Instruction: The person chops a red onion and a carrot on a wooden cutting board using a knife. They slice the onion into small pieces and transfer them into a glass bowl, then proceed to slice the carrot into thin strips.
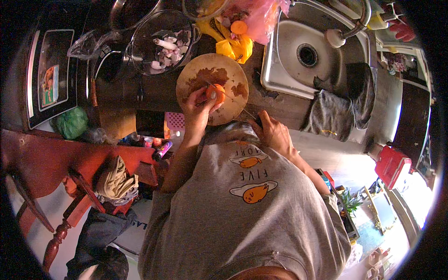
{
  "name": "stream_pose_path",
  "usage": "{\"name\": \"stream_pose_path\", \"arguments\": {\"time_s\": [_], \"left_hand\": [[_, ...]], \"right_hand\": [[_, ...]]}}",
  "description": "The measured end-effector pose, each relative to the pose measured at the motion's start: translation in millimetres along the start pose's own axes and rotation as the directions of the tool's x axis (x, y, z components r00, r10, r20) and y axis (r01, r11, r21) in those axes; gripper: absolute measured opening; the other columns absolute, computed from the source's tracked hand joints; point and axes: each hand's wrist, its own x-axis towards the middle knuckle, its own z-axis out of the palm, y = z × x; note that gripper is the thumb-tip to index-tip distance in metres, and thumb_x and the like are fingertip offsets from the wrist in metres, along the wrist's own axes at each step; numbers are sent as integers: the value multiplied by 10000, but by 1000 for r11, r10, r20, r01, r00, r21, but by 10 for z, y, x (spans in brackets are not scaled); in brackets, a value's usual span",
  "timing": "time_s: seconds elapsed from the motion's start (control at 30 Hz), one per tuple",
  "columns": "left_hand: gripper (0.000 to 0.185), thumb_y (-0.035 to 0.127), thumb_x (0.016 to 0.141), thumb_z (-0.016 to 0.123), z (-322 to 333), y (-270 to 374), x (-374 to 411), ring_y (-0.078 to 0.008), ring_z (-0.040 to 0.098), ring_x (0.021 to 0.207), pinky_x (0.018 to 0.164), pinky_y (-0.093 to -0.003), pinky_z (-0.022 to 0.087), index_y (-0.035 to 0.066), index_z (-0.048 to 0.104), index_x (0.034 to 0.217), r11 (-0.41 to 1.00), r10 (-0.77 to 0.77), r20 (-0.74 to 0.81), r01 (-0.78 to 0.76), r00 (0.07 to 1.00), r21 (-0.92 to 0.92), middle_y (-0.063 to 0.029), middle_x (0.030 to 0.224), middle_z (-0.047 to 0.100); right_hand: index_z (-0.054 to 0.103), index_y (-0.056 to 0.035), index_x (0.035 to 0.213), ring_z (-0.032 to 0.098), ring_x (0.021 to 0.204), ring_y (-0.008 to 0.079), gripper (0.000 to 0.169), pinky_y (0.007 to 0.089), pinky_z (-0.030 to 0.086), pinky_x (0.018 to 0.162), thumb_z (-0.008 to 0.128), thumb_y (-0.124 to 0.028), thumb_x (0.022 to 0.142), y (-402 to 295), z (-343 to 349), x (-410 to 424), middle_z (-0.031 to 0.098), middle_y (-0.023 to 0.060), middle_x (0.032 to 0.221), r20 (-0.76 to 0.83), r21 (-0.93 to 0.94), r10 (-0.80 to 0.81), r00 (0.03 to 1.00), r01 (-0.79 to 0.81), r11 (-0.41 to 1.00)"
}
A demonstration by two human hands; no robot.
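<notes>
My left hand [201, 105] grips a round orange vegetable piece [217, 93], probably carrot, on a round cutting board [190, 75]. Brown wet-looking patches mark the board's surface. In my right hand [274, 133] is the dark handle of a kitchen knife [247, 112], at the board's near right edge. Its thin blade slants up and left to the orange piece, lying across or against it; how deep it sits cannot be made out. Behind the board, another cut orange piece [239, 27] rests by a crumpled yellow plastic bag [241, 49].
A clear pot [140, 64] with pale pinkish chopped pieces stands behind left. To the right are a steel sink [292, 35] with a faucet [362, 17] and a dark cloth [329, 115] over its front. A pink plastic bag [262, 21] lies behind. A red wooden chair [84, 192] stands left.
</notes>
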Motion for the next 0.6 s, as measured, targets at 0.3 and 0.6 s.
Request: {"name": "stream_pose_path", "arguments": {"time_s": [0.3,0.6], "left_hand": [[350,157,821,658,66,-185,-21,-184,612,755,656,-306,558,-29,478,1056,991,72,-122,-85,990,-107,-147,952,584],[286,170,835,644,105,-199,-41,-149,596,677,570,-277,525,-28,524,1003,982,183,-183,-188,966,-10,-118,892,607]], "right_hand": [[444,-69,975,605,654,402,318,472,489,525,520,-364,882,-14,-73,-28,619,194,778,35,-127,-17,999,21,992],[434,-87,961,618,661,395,312,483,504,534,479,-389,897,-225,-288,-43,624,197,772,135,-235,82,987,-49,971]]}}
